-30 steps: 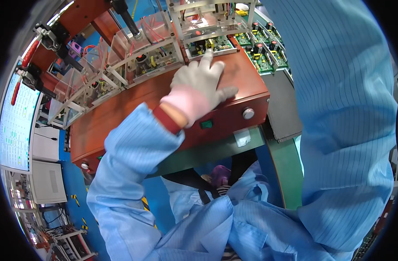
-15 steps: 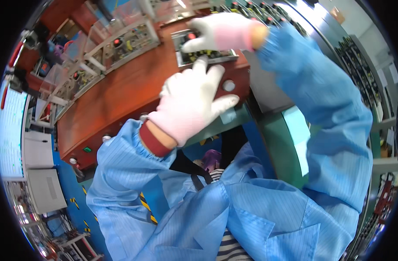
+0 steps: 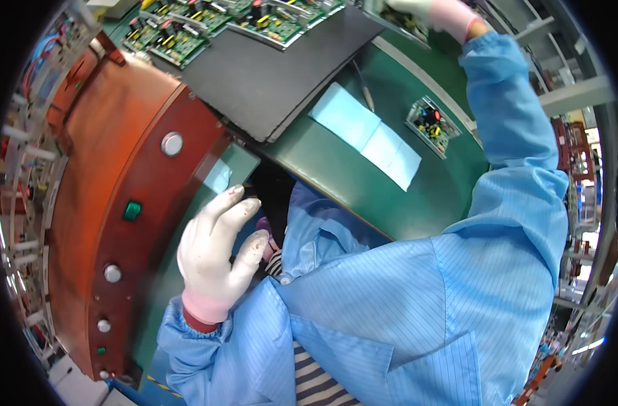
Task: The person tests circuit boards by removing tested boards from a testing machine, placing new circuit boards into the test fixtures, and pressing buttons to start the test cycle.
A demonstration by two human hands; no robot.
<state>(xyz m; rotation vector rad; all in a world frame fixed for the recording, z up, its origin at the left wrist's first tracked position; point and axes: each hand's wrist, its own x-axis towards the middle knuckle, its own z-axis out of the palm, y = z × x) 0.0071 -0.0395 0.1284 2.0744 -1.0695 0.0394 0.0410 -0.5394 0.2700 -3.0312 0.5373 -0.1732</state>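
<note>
My right hand [image 3: 447,15], in a white and pink glove and smeared by motion, is at the far right, partly cut off by the upper edge. Its fingers are closed on a circuit board [image 3: 405,26] in a metal frame, which is blurred and only partly in view. My left hand [image 3: 218,254], gloved the same way with worn fingertips, hovers before my body beside the red-brown test bench [image 3: 130,183]. Its fingers are apart and hold nothing. A second framed circuit board [image 3: 432,127] lies on the green table [image 3: 336,166], next to a light blue folded sheet [image 3: 366,135].
Several circuit boards [image 3: 265,27] stand in rows behind a dark grey mat [image 3: 275,74]. A thin pen-like tool [image 3: 366,95] lies beside the blue sheet. Silver round buttons [image 3: 172,143] and a green switch [image 3: 132,211] stick out of the bench front. A metal rail [image 3: 573,98] borders the right.
My view has swung to the right. My right hand has moved away from the bench with the circuit board. My left hand has come back from the bench top toward my body.
</note>
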